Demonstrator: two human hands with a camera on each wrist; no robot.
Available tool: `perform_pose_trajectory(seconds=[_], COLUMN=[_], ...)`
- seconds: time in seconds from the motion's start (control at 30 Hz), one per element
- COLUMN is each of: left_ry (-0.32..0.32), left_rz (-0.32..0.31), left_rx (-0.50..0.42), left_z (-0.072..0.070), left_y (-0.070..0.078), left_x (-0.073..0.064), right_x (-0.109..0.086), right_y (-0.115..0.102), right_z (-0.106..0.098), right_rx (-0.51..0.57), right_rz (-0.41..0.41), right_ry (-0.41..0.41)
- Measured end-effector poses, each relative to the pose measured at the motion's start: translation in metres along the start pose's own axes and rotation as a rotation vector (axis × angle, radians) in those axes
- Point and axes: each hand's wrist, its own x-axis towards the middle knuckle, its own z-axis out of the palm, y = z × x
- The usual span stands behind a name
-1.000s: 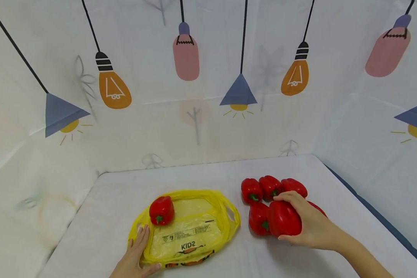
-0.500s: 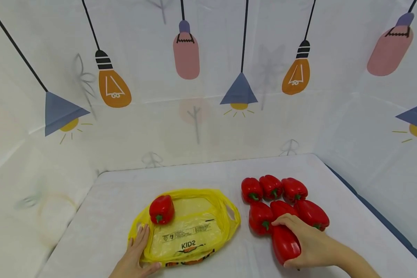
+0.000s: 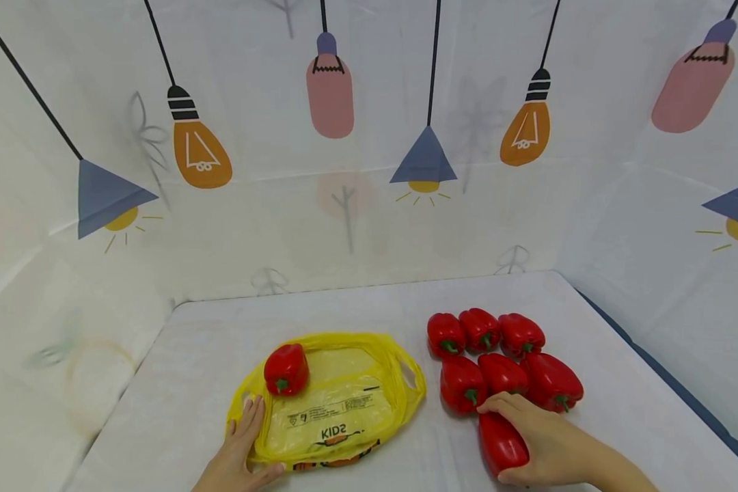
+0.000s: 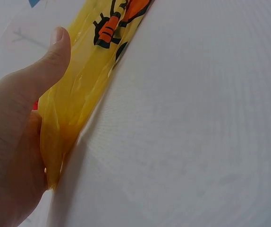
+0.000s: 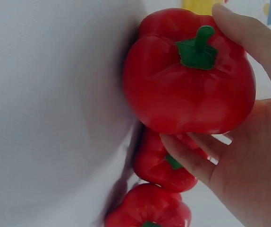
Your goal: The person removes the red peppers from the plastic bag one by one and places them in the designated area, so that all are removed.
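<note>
My right hand (image 3: 547, 441) grips a red bell pepper (image 3: 501, 445) low at the front of the pepper group, thumb on one side and fingers on the other. In the right wrist view the held bell pepper (image 5: 187, 80) shows its green stem, its side close to the white cloth. My left hand (image 3: 236, 451) rests with straight fingers along the left rim of a yellow plastic bag (image 3: 400, 403), laid flat and spread wide. The left wrist view shows the thumb standing apart beside the bag's side (image 4: 74, 90). One bell pepper (image 3: 286, 370) sits in the bag's far left part.
Several more red bell peppers stand close together in two rows at the right, among them a back-row pepper (image 3: 480, 330) and a front-row pepper (image 3: 462, 384). A white cloth (image 3: 221, 328) covers the table. A curtain printed with lamps (image 3: 369, 225) hangs behind.
My right hand has brought its bell pepper from over the group down toward the table's front, uncovering the peppers behind. My left hand, the bag and the pepper in it stay put.
</note>
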Motion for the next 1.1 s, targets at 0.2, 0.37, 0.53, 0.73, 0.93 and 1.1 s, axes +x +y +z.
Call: perform_pose_trajectory(seconds=[0.2,0.37,0.53,0.73,0.93,1.1], left_ry=[0.013,0.002,-0.004,-0.007,-0.006,-0.003], left_rz=[0.017,0.001,-0.003,-0.001,0.009,0.003], left_rx=[-0.012,-0.007,-0.001,0.012,0.022,0.002], left_z=[0.000,-0.001,-0.002,-0.003,-0.003,-0.002], left_y=[0.001,0.003,0.003,0.002,0.001,0.003], left_x=[0.000,0.000,-0.001,-0.001,-0.002,-0.002], right_x=[-0.001,-0.003,0.000,0.013,0.027,0.036], right_y=[-0.003,-0.008,-0.013,-0.020,-0.035,-0.053], right_z=[-0.003,-0.013,-0.020,-0.027,-0.033,-0.038], right_rx=[-0.026,-0.069,-0.166,-0.174,-0.059,-0.029], right_rz=[-0.029,-0.086,-0.136,-0.150,-0.159,-0.190], right_ry=[0.027,0.120,0.294,0.393,0.370,0.384])
